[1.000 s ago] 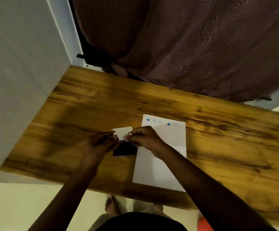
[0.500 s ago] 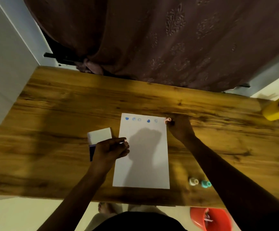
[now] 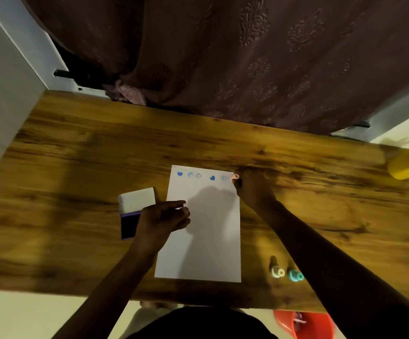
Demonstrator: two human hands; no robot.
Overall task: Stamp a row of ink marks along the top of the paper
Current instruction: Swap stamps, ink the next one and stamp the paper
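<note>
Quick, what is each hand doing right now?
Left hand: fingers curled, resting on the left edge of the paper, holding nothing that shows.
Right hand: closed on a small pink stamp at the paper's top right corner.

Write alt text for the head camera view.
A right hand presses a small pink stamp onto the top right corner of a white paper, ending a row of five blue marks. The left hand steadies the paper's left edge beside an open ink pad on a wooden table.
</note>
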